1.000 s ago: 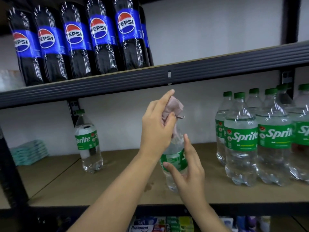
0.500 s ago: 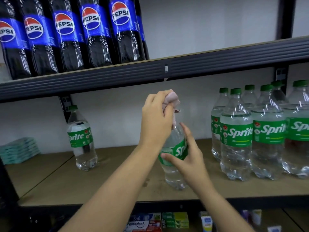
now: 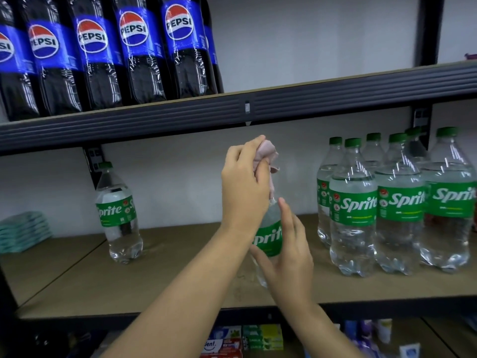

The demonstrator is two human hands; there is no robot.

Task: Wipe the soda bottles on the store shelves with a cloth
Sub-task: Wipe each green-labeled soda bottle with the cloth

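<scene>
The left hand (image 3: 245,182) is curled round a bunched pink cloth (image 3: 268,156), pressing it over the top of a Sprite bottle (image 3: 268,236); the cap and neck are hidden under the cloth and fingers. The right hand (image 3: 286,251) holds the same bottle lower down at its green label, thumb across the front and the fingers stretched up along its right side. The bottle stands or hangs just above the middle shelf (image 3: 180,277), near the front edge about midway along it; whether its base touches the board cannot be told, since the right wrist covers it.

To the right, toward the right end of that shelf, a cluster of Sprite bottles (image 3: 397,215) stands upright, close together, with green caps and clear contents. Well to the left, near the back, a single Sprite bottle (image 3: 117,215) stands alone, upright. At the far left end a stack of pale green packs (image 3: 23,233) lies against the back wall.

On the upper shelf (image 3: 335,99), toward its left end, a row of dark Pepsi bottles (image 3: 139,55) with blue labels stands side by side. Below the front edge of the middle shelf, boxes of toothpaste (image 3: 224,344) and other small packs show on a lower level.
</scene>
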